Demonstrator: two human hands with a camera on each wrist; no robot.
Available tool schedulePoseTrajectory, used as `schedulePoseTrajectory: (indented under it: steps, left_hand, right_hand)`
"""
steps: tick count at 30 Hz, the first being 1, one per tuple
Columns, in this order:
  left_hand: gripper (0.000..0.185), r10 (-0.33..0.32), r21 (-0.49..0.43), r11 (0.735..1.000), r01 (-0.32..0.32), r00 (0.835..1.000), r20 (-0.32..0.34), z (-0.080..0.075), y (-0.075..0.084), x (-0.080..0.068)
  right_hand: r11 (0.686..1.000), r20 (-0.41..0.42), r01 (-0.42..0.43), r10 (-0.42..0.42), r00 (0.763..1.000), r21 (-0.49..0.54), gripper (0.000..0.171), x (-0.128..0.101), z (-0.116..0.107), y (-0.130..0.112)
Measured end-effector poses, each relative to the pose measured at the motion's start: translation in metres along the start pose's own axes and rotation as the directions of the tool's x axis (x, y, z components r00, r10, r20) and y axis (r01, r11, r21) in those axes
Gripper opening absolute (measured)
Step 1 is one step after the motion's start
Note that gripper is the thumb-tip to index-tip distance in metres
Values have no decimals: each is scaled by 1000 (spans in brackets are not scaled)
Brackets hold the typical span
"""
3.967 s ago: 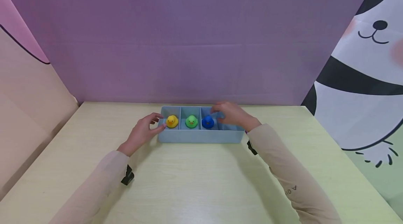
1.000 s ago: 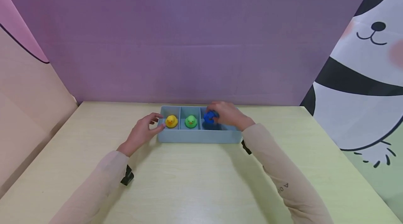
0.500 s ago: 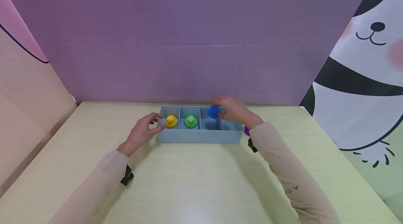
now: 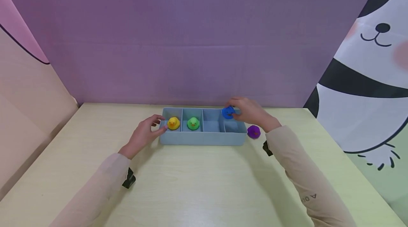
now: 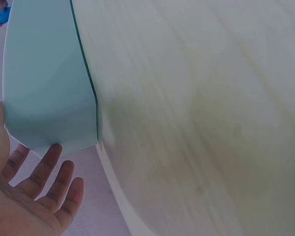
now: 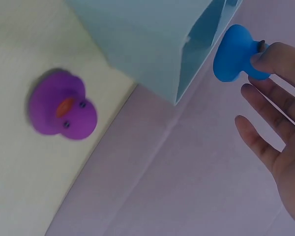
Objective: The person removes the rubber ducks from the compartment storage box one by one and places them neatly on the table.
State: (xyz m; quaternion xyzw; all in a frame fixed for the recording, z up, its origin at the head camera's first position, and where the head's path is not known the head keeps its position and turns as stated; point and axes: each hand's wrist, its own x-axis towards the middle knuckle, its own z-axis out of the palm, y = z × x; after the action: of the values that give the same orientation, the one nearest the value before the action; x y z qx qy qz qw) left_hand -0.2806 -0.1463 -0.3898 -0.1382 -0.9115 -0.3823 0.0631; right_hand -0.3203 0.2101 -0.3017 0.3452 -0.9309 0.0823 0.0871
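Observation:
In the head view my right hand [image 4: 250, 111] pinches a blue rubber duck [image 4: 228, 112] between thumb and fingers, above the rightmost compartment of a light blue divided box [image 4: 202, 138]. The right wrist view shows the duck [image 6: 232, 54] just off the box's rim, the other fingers spread away from it. My left hand [image 4: 146, 132] lies at the box's left end, fingers relaxed and apart; in the left wrist view fingertips [image 5: 54, 150] rest at the end wall. A yellow duck [image 4: 173, 123] sits in the leftmost compartment, a green duck [image 4: 193, 123] in the one beside it.
A purple duck [image 4: 254, 132] stands on the table [image 4: 191, 184] close to the box's right end, below my right wrist. Behind the table rises a purple backdrop [image 4: 204, 43]. A panda-printed panel [image 4: 366, 113] borders the right side.
My right hand has picked the blue duck up out of the third compartment and carried it right, over the last one. The purple duck has come into full view. The left hand stays put.

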Motion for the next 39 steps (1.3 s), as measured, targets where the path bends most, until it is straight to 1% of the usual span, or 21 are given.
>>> schedulePoseTrajectory:
  steps: [12, 25, 29, 34, 36, 39]
  left_hand:
    - [41, -1, -7, 1000, 1, 1000, -1, 0, 0, -1]
    - [43, -7, -5, 1000, 7, 1000, 2, 0, 1, -2]
    - [42, -6, -3, 1000, 6, 1000, 2, 0, 2, -2]
    - [42, -10, -3, 1000, 10, 1000, 3, 0, 2, -2]
    - [42, -12, -3, 1000, 12, 1000, 2, 0, 2, -2]
    - [42, -11, -1, 1000, 11, 1000, -1, 0, 2, -2]
  right_hand:
    - [998, 5, -60, 60, 998, 4, 30, -24, -8, 21]
    - [990, 1, -140, 140, 990, 12, 32, -52, -15, 47]
    - [987, -8, -160, 160, 987, 5, 32, -62, -15, 55]
    - [989, -25, -148, 148, 989, -1, 30, -74, -13, 64]
    - [988, -22, -155, 155, 988, 2, 29, -78, -11, 67]
    - [981, 6, -195, 195, 981, 18, 29, -83, -8, 70]
